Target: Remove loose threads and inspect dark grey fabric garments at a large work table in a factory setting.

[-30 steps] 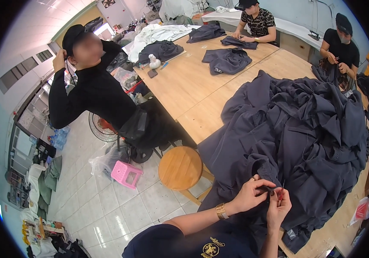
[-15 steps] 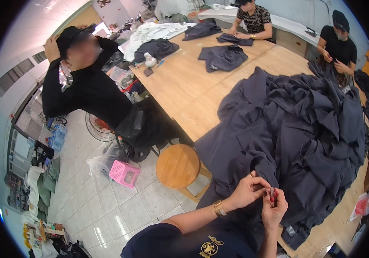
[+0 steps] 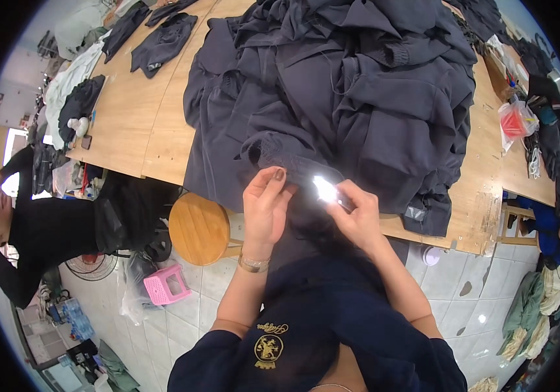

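Observation:
A heap of dark grey garments (image 3: 397,117) covers the near middle of the table, its lower folds hanging over the edge in front of me. My left hand (image 3: 265,206) is raised beside a gathered, elastic-looking edge (image 3: 273,149) of one garment. Its thumb and forefinger are pinched together; whatever lies between them is too small to make out. To its right, a small object (image 3: 325,190) is washed out by a strong white glare. My right hand (image 3: 357,212) grips that object between thumb and fingers, close to the cloth.
The wooden table (image 3: 126,124) carries more dark garments (image 3: 165,44) at the far left. A round wooden stool (image 3: 199,228) and pink plastic stool (image 3: 167,285) stand left on the tiled floor. A person in black (image 3: 58,222) is at the left. A plastic bag (image 3: 518,121) lies right.
My view has swung right and down, so the heap sits more centrally. My hands, close together before, have drawn apart, and a bright glare now shows at the right one.

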Tool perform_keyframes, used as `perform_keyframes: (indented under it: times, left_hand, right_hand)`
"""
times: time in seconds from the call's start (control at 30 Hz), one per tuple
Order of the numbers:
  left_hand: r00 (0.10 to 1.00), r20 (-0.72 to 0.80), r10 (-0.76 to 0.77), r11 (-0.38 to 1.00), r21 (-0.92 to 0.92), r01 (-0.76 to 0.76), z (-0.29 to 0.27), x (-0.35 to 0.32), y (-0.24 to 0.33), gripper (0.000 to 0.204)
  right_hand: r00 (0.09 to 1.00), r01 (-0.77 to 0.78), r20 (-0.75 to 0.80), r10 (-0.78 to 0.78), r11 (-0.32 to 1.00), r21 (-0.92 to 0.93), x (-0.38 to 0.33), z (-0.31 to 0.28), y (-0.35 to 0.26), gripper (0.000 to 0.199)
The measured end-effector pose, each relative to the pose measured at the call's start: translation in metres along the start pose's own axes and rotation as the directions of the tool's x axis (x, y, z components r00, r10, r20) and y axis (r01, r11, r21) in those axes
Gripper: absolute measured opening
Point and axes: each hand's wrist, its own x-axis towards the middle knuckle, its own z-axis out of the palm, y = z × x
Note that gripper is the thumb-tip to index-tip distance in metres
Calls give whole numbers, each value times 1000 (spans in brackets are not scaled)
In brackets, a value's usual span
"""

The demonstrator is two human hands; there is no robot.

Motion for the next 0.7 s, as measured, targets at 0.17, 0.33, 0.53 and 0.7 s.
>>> perform_keyframes:
  times: [0.17,0.33,0.53,0.7]
  left_hand:
    - [1000,-20,3,1000,-10,-3,1,-6,-2,9]
    - [1000,-15,2,1000,-14,-3,1,-8,-1,9]
    - [1000,29,4,1000,-13,-3,6,-6,0,9]
    - [1000,29,-2,999,-35,3,6,-4,0,9]
  right_hand:
    - [992,127,17,-126,960,-250,0,3,-6,30]
    - [976,213,27,-216,919,-332,4,8,-11,30]
    - [961,262,21,-275,886,-384,10,12,-8,28]
    - [964,251,19,-267,878,-407,9,10,-7,29]
